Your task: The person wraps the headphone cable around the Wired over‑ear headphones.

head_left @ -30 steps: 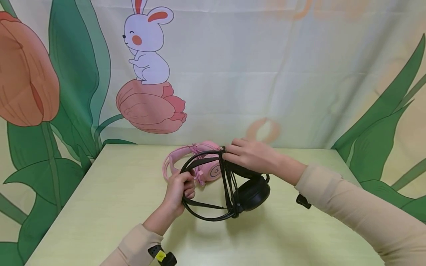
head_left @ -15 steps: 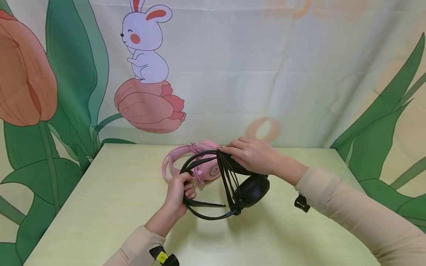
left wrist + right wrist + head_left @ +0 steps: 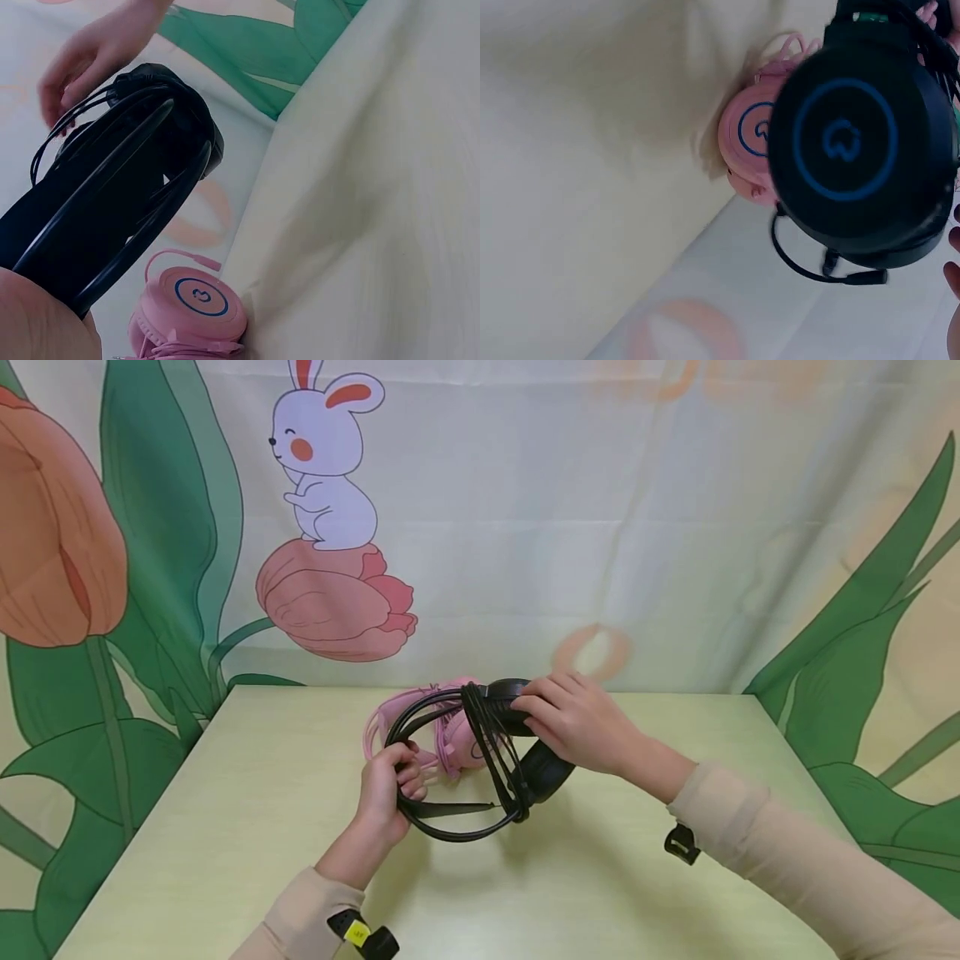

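Note:
A black headset (image 3: pixel 543 772) with a cable (image 3: pixel 491 743) wound across its ear cups is held above the table. My left hand (image 3: pixel 385 787) grips its headband, fingers curled round the top. In the right wrist view one black ear cup (image 3: pixel 847 150) shows a blue ring logo and a boom microphone (image 3: pixel 866 277). My right hand (image 3: pixel 581 722) is at the ear-cup end, fingers loosely bent beside the far cup; its thumb is hidden in the head view. Behind lies a pink headset (image 3: pixel 459 747), partly covered by the black one.
The pale table (image 3: pixel 247 827) carries the pink headset near its back edge. A printed cloth backdrop (image 3: pixel 480 568) with a rabbit and tulips hangs right behind the table.
The black headset and my left hand have shifted slightly left and up. My right hand has come away from the wound cable, to the ear cups. The pink headset stays put.

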Demonstrator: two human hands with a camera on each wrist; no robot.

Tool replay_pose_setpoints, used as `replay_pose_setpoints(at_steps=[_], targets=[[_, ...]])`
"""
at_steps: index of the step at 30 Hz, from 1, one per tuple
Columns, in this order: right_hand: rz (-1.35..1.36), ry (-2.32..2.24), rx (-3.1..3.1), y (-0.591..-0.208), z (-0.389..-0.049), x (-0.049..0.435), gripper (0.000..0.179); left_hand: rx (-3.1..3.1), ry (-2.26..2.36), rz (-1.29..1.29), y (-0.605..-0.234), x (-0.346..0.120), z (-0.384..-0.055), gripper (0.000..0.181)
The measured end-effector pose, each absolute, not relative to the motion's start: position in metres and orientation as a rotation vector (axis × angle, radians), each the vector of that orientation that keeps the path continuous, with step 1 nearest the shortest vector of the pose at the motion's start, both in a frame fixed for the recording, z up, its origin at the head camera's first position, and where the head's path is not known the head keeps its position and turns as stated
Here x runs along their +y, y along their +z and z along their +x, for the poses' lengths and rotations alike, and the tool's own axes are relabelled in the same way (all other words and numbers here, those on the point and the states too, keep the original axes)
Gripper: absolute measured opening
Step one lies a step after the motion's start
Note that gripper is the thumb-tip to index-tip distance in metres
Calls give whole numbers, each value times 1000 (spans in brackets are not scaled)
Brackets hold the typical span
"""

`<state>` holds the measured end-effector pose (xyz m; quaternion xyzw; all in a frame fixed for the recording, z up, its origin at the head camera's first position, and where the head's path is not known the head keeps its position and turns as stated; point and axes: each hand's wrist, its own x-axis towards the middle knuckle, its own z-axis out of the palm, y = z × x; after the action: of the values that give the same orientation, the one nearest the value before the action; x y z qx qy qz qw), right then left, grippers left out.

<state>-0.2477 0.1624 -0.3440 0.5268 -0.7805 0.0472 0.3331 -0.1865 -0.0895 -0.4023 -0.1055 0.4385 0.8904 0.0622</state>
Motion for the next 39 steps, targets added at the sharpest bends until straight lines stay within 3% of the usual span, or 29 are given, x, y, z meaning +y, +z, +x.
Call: replay_pose_setpoints(at_steps=[12, 22, 39], targets=[[1389, 213, -2041, -371, -235, 167, 18, 1299, 2690, -340, -403, -95, -187, 6], [1382, 237, -2051, -390, -223, 162, 37, 1263, 2702, -348, -404, -94, -188, 7], [1294, 139, -1874, -400, -226, 155, 44, 1169, 2707, -326, -402, -80, -182, 9]])
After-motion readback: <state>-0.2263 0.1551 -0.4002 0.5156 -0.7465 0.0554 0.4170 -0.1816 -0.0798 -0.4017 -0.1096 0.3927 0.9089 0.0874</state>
